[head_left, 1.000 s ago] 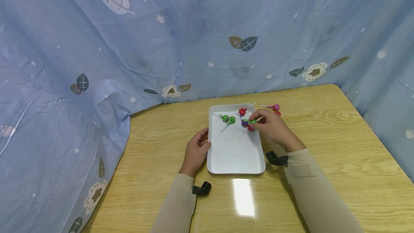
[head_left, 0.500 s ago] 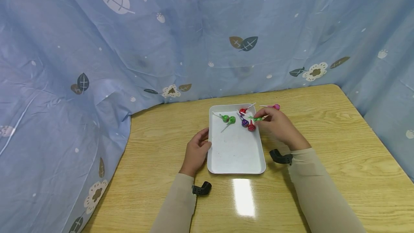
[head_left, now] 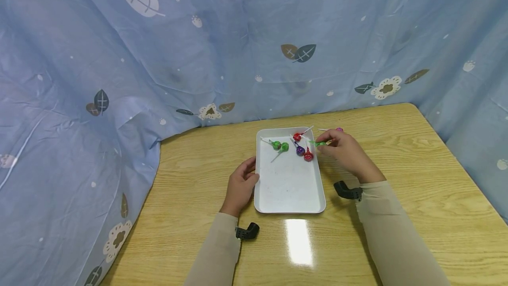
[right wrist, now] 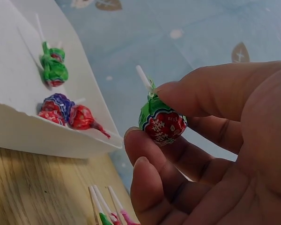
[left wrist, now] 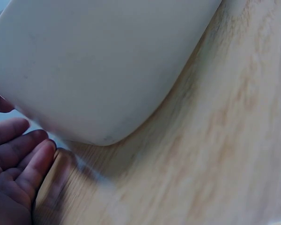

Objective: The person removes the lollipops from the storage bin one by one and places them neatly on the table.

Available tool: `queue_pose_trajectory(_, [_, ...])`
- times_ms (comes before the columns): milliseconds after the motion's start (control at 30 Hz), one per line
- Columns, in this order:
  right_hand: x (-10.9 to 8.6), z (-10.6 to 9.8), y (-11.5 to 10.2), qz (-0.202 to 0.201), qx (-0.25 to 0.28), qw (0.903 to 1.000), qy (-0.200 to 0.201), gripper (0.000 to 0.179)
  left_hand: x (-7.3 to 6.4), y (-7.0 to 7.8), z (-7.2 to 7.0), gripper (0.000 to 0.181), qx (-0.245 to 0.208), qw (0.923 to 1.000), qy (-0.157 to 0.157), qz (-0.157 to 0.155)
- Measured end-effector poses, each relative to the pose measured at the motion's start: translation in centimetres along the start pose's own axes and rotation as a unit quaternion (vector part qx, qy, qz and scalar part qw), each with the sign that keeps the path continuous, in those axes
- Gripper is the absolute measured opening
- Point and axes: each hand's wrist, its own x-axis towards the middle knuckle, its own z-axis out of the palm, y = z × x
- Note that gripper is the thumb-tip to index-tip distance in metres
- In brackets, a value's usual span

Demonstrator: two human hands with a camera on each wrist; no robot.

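1. Blue leaf-and-flower curtain (head_left: 246,56) at the back; wood-grain table (head_left: 190,189) below, glare patch near the front edge.
2. White tray (head_left: 289,186) on the table, between the two hands.
3. Inside, toward the far end: two green ones, i.e. green lollipops (head_left: 285,147); at right, a purple lollipop (head_left: 300,151) and two red lollipops (head_left: 308,156), one with its stick over the rim.
4. Right hand (head_left: 347,156): thumb and fingertips together, pinching a wrapped lollipop (right wrist: 161,123), green with a red label. It's off the table, just outside the tray's right rim, stick toward the tray.
5. Left hand (head_left: 241,186): fingers loosely bent, apart, resting against the tray's left edge; no firm grip visible. Probably steadying.
6. Pink lollipop (head_left: 339,130) on the table beyond the right hand. Right wrist view catches three sticks there, heads cut off.
7. Step in hand, my read: handling one lollipop at the rim; can't tell which way it's headed.
8. Next move calls for a secure pinch near the stick base, rim clearance, left hand steady.
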Motion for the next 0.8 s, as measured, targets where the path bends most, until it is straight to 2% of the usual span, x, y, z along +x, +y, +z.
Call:
queue_pose_trajectory(300, [-0.3, -0.5, -0.2, 0.014, 0.017, 0.9997, -0.005, 0.025, 0.1, -0.1, 0.0, 0.052, 0.004, 1.0000, 0.001, -0.005])
queue_pose_trajectory(800, [-0.4, -2.1, 0.3, 0.027, 0.019, 0.9994, 0.013, 0.024, 0.0, -0.2, 0.0, 0.052, 0.002, 1.0000, 0.001, -0.003])
